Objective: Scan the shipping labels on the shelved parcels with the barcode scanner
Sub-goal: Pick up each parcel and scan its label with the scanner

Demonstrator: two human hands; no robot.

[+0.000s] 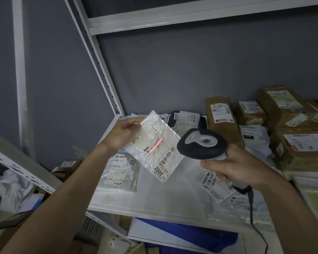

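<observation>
A white shelf [154, 195] carries flat plastic mailers [117, 173] at its left, brown parcels [222, 118] and boxes [301, 149] along the back and right, all labelled

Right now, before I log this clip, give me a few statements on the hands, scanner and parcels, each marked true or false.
1. The left hand holds a clear plastic parcel above the shelf. True.
2. The right hand is empty. False: it grips the barcode scanner.
3. A red scan line lies on the held parcel's label. True.
4. The scanner is cordless. False: a cable hangs from its handle.
5. Brown parcels lie at the right. True.
</observation>
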